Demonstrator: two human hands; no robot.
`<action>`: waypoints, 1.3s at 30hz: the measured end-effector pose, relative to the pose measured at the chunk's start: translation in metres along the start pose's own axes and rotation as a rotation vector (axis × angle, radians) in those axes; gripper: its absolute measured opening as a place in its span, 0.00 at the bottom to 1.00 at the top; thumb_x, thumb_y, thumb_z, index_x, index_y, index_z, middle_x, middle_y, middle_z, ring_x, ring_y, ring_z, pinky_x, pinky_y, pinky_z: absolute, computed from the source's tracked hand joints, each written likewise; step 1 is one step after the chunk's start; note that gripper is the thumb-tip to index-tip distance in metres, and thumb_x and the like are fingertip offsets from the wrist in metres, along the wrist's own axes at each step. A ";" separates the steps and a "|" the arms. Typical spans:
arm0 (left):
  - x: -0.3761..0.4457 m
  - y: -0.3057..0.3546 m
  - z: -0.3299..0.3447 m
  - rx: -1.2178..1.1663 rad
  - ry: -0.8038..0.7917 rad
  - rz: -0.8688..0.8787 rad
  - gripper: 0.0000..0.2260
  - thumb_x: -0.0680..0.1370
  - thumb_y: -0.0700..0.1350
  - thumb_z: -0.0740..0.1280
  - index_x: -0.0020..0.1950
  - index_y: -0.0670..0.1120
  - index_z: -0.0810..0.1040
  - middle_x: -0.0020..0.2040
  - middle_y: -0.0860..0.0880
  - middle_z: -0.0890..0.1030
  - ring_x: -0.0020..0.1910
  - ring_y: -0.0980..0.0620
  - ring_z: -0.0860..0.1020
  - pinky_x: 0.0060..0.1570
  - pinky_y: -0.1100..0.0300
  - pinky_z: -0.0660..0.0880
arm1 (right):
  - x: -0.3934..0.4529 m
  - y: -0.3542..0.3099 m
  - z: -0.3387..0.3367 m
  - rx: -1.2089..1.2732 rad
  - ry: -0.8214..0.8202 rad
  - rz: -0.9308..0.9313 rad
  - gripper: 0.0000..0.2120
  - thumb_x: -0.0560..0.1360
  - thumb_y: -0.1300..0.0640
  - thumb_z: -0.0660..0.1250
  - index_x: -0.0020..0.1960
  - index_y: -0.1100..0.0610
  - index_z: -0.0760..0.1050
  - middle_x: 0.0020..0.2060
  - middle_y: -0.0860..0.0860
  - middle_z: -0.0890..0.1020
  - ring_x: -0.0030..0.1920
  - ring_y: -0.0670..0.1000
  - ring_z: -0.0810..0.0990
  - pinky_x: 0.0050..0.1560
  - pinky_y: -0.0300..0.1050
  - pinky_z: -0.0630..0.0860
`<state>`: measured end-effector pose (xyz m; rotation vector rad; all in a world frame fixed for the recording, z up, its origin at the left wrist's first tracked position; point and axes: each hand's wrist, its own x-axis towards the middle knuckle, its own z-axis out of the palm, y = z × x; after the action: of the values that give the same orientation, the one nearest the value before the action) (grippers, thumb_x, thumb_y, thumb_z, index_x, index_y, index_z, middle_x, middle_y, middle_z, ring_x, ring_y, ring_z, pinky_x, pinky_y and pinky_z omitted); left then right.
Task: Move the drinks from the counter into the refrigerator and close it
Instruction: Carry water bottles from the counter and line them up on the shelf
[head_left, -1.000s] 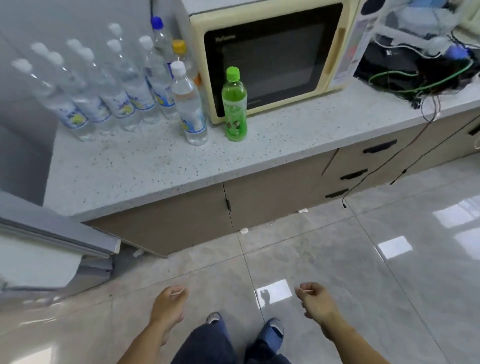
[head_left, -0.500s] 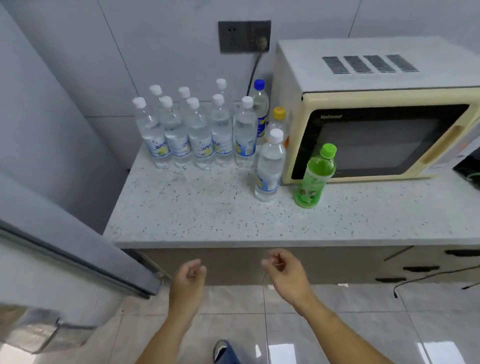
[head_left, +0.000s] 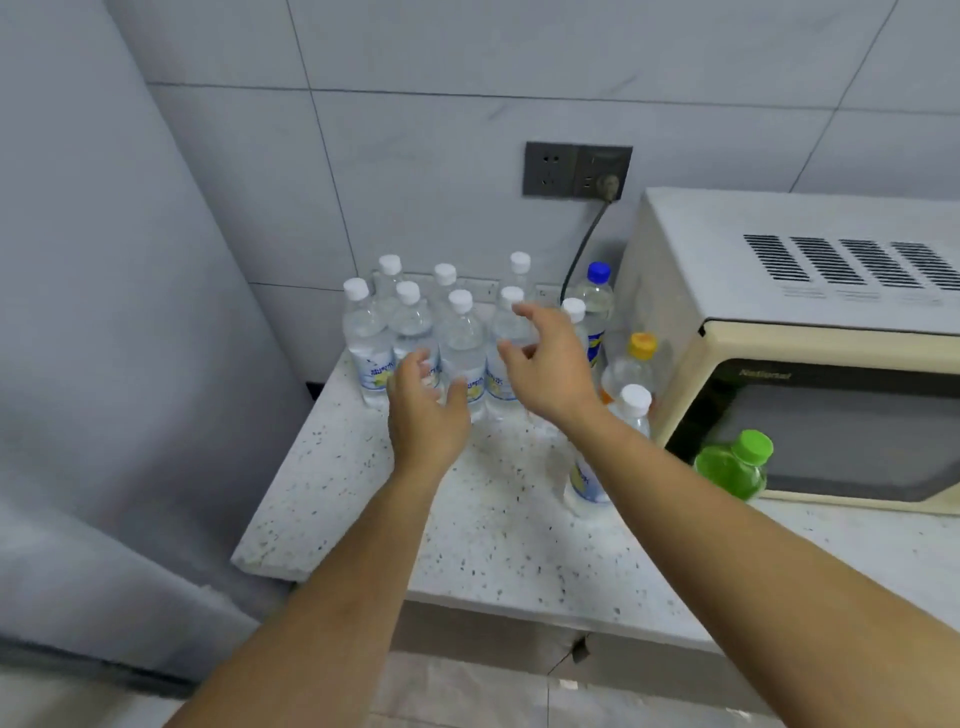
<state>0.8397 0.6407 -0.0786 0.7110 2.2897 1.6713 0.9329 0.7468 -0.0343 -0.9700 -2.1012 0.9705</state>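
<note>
Now both bare hands reach over the speckled counter (head_left: 498, 525) toward the cluster of clear water bottles (head_left: 410, 332) standing at its back left corner, against the tiled wall. The left hand (head_left: 427, 410) has its fingers spread and curved, empty, its fingertips right in front of 2 front-row bottles; whether they touch the plastic cannot be told. The right hand (head_left: 548, 364) is likewise splayed and empty, thumb and forefinger apart, hovering in front of the bottle at the right end of the front row, near its shoulder. All the clear bottles stand upright with white caps, packed in 2 rows touching or nearly touching one another.

To the right of that group, nearer the microwave (head_left: 810, 364), stands a blue-capped bottle (head_left: 596, 296) at the back, by the wall. An orange-capped bottle (head_left: 635, 364) stands just in front of it, and a further white-capped bottle (head_left: 618, 447) stands closer to the counter's front edge, partly hidden by the right forearm. A green bottle (head_left: 735, 465) with a green cap stands before the microwave door, toward the right. A dark cord runs from the wall socket (head_left: 576, 170) down behind the bottles. A grey panel (head_left: 104, 364) fills the left of the view beside the counter's left edge.
</note>
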 end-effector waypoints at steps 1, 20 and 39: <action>0.013 0.010 0.003 0.054 -0.003 0.041 0.22 0.77 0.48 0.70 0.70 0.53 0.68 0.66 0.50 0.71 0.55 0.50 0.78 0.54 0.52 0.77 | 0.019 -0.003 -0.003 -0.042 -0.019 -0.004 0.23 0.78 0.56 0.67 0.72 0.54 0.69 0.69 0.52 0.71 0.56 0.49 0.80 0.65 0.47 0.73; 0.075 0.028 0.024 0.616 -0.162 0.284 0.12 0.78 0.42 0.70 0.61 0.46 0.76 0.61 0.47 0.73 0.52 0.46 0.76 0.47 0.59 0.68 | 0.092 0.009 0.003 -0.543 -0.340 -0.066 0.17 0.74 0.51 0.73 0.59 0.56 0.75 0.59 0.57 0.75 0.55 0.58 0.78 0.49 0.46 0.71; -0.026 0.000 -0.043 0.293 -0.059 0.204 0.18 0.75 0.45 0.72 0.64 0.53 0.75 0.56 0.58 0.77 0.52 0.54 0.74 0.49 0.62 0.70 | -0.021 0.023 -0.008 -0.126 -0.191 -0.071 0.16 0.73 0.56 0.74 0.59 0.56 0.77 0.55 0.53 0.80 0.56 0.55 0.76 0.57 0.50 0.74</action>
<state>0.8424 0.5916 -0.0673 1.0726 2.5198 1.3800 0.9586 0.7438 -0.0533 -0.8866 -2.3642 0.9357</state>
